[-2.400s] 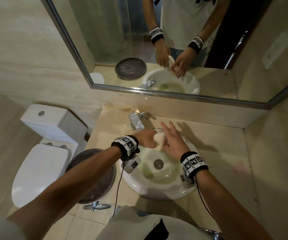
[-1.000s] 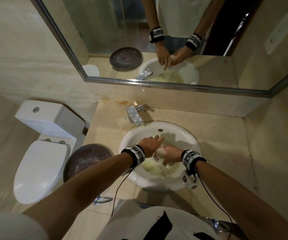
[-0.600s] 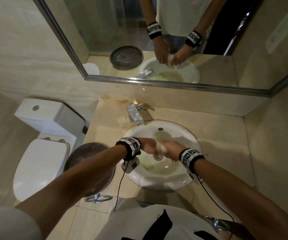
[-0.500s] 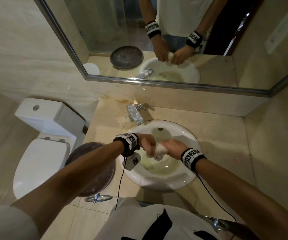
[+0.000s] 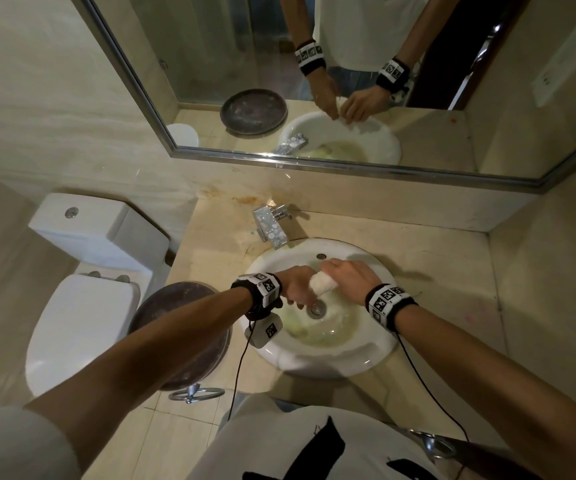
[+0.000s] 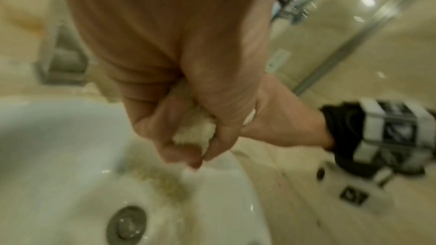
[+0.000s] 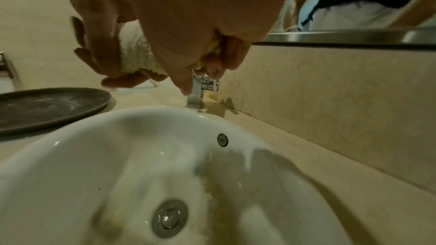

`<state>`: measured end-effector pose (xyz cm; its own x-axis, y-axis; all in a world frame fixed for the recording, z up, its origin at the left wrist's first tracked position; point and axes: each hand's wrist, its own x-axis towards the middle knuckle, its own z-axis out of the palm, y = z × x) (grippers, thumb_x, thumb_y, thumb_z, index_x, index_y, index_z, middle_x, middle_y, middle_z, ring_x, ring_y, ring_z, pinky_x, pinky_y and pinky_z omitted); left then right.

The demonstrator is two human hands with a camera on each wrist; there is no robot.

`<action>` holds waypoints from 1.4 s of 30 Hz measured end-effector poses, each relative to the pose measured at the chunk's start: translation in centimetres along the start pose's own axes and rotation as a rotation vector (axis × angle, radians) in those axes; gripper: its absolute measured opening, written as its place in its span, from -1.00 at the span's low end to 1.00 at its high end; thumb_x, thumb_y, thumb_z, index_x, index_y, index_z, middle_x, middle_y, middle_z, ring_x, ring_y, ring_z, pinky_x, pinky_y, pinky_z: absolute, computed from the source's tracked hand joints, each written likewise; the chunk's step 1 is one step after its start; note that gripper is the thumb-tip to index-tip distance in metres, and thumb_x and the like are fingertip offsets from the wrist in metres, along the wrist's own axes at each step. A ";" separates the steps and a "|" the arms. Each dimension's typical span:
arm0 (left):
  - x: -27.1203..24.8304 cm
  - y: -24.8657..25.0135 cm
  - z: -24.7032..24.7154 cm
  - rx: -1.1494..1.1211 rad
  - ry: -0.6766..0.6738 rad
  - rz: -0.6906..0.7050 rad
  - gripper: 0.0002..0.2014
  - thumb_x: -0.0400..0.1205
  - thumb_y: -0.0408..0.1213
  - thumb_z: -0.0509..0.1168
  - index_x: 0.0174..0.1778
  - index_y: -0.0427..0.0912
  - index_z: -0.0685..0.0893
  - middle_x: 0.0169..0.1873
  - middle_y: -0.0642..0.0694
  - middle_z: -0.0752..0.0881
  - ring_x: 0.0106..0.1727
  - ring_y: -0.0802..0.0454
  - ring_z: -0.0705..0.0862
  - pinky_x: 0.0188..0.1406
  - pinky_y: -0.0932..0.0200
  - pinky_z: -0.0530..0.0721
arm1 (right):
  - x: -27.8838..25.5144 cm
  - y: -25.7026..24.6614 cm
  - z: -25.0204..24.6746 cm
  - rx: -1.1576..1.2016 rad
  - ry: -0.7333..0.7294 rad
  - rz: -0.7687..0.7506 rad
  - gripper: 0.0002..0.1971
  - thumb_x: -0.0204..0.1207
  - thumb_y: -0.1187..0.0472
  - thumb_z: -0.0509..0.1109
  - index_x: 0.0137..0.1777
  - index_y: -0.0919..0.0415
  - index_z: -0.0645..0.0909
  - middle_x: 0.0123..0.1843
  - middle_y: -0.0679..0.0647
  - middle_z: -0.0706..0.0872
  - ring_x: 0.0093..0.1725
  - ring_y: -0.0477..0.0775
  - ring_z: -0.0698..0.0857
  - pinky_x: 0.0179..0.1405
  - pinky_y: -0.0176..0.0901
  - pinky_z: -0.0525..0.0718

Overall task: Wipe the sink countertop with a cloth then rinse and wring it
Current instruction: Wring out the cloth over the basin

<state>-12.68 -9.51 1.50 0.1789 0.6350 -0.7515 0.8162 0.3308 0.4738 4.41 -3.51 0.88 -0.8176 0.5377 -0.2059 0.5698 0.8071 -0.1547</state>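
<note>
Hands point(image 5: 324, 284) gripping cloth point(image 5: 320, 284) (apparently twisted), over sink point(image 5: 314, 362)

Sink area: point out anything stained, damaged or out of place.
Yellow-brown staining streaks the white ceramic basin around the metal drain. Rusty orange marks blot the beige stone backsplash behind the square chrome faucet. The rolled white cloth, gripped by the left hand and right hand, looks normal.

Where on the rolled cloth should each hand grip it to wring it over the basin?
At its two ends, one hand per end, coming from opposite sides. The cloth is rolled into a short sausage lying across the sink above the drain, so end grips probably allow opposite twisting. The left hand and right hand already grip it so.
</note>
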 end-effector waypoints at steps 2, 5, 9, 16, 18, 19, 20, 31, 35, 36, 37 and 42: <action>0.1 0.5 0.1 0.205 0.167 0.031 -0.67 0.46 -0.18 0.47 0.11 -0.16 0.65 -0.13 -0.15 0.81 -0.22 -0.08 0.78 -0.23 -0.01 0.79 | 0.0 -0.1 0.6 0.070 -0.009 0.057 -0.71 0.54 0.28 0.33 0.25 0.10 0.55 0.15 0.09 0.75 -0.02 0.21 0.78 -0.17 0.06 0.74; 0.5 0.4 0.2 0.377 0.306 0.070 -0.63 0.48 -0.16 0.48 0.16 -0.21 0.67 -0.01 -0.17 0.76 -0.03 -0.17 0.75 -0.26 0.08 0.61 | 0.1 -0.4 1.0 0.188 -0.053 0.141 -0.93 0.54 0.15 0.30 -0.04 0.02 0.47 -0.12 0.03 0.73 -0.19 0.17 0.75 -0.25 0.06 0.72; 0.8 0.5 0.7 0.454 0.397 0.081 -0.69 0.56 -0.23 0.35 0.20 -0.20 0.61 0.07 -0.22 0.73 0.02 -0.23 0.74 -0.24 0.06 0.55 | 0.5 -0.3 1.4 0.410 -0.088 0.225 -0.90 0.44 0.08 0.42 -0.12 0.03 0.57 -0.18 -0.05 0.76 -0.20 0.06 0.73 -0.21 0.01 0.75; 1.4 0.4 1.3 0.603 0.456 0.158 -0.69 0.66 -0.22 0.30 0.27 -0.29 0.56 0.04 -0.31 0.74 0.00 -0.32 0.74 -0.27 0.02 0.47 | 0.6 -0.2 2.6 0.639 -0.164 0.371 -0.70 0.23 0.12 0.71 -0.09 0.15 0.73 -0.12 0.04 0.81 -0.12 0.05 0.76 -0.09 -0.08 0.74; 1.5 0.2 1.3 0.650 0.456 0.180 -0.73 0.68 -0.25 0.26 0.25 -0.30 0.56 0.01 -0.30 0.76 -0.04 -0.31 0.75 -0.29 0.02 0.45 | 0.7 -0.5 2.9 0.671 -0.175 0.411 -0.70 0.24 0.11 0.73 -0.11 0.17 0.75 -0.16 0.04 0.81 -0.15 0.05 0.76 -0.22 -0.17 0.68; 1.4 0.2 1.3 0.674 0.456 0.190 -0.74 0.69 -0.26 0.25 0.24 -0.30 0.56 0.00 -0.30 0.76 -0.05 -0.31 0.75 -0.30 0.01 0.46 | 0.7 -0.6 3.0 0.690 -0.174 0.432 -0.72 0.25 0.11 0.73 -0.12 0.17 0.75 -0.18 0.04 0.80 -0.17 0.04 0.76 -0.29 -0.22 0.63; 1.5 0.1 1.2 0.695 0.453 0.198 -0.75 0.69 -0.27 0.24 0.24 -0.30 0.56 0.00 -0.30 0.76 -0.06 -0.31 0.75 -0.30 0.01 0.47 | 0.7 -0.8 3.0 0.703 -0.179 0.450 -0.73 0.26 0.11 0.73 -0.13 0.17 0.75 -0.20 0.03 0.79 -0.19 0.03 0.75 -0.32 -0.24 0.60; 0.7 -0.8 2.0 0.784 0.395 0.228 -0.74 0.70 -0.28 0.24 0.27 -0.29 0.54 -0.01 -0.28 0.77 -0.08 -0.32 0.75 -0.28 0.00 0.52 | 0.5 -2.0 4.3 0.804 -0.320 0.503 -0.63 0.23 0.02 0.72 -0.10 0.24 0.74 -0.19 0.10 0.82 -0.26 0.09 0.76 -0.37 -0.16 0.63; 0.5 -0.9 2.2 0.825 0.359 0.248 -0.77 0.68 -0.33 0.23 0.23 -0.30 0.52 -0.09 -0.29 0.76 -0.16 -0.31 0.75 -0.34 0.00 0.57 | -0.3 -3.1 5.2 1.011 -0.352 0.594 -0.69 0.33 0.12 0.70 -0.21 0.22 0.61 -0.49 0.05 0.56 -0.60 0.02 0.41 -0.64 -0.24 0.34; 0.5 -1.0 2.2 0.829 0.351 0.253 -0.77 0.67 -0.34 0.24 0.23 -0.30 0.51 -0.09 -0.29 0.76 -0.17 -0.31 0.75 -0.34 -0.01 0.58 | -0.4 -3.3 5.4 1.075 -0.364 0.619 -0.70 0.34 0.15 0.69 -0.21 0.23 0.60 -0.53 0.05 0.51 -0.62 0.01 0.37 -0.64 -0.24 0.31; 0.5 -1.2 2.3 0.831 0.346 0.261 -0.75 0.66 -0.35 0.25 0.24 -0.30 0.51 -0.10 -0.29 0.75 -0.17 -0.31 0.75 -0.35 -0.02 0.58 | -0.6 -3.5 5.5 1.137 -0.380 0.632 -0.71 0.35 0.18 0.68 -0.19 0.25 0.60 -0.56 0.03 0.47 -0.63 0.01 0.33 -0.63 -0.24 0.29; 0.4 -1.4 2.9 0.849 0.345 0.287 -0.68 0.67 -0.35 0.26 0.33 -0.30 0.45 -0.08 -0.29 0.71 -0.18 -0.31 0.74 -0.38 -0.01 0.49 | -1.6 -4.1 5.6 1.349 -0.430 0.663 -0.78 0.37 0.33 0.61 -0.13 0.23 0.60 -0.55 0.05 0.36 -0.58 0.01 0.22 -0.57 -0.20 0.17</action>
<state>-12.20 -11.78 -0.80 0.3726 0.8283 -0.4184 0.9166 -0.3990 0.0264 3.87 -9.01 -3.60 -0.4498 0.3978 -0.7997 0.6485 -0.4702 -0.5986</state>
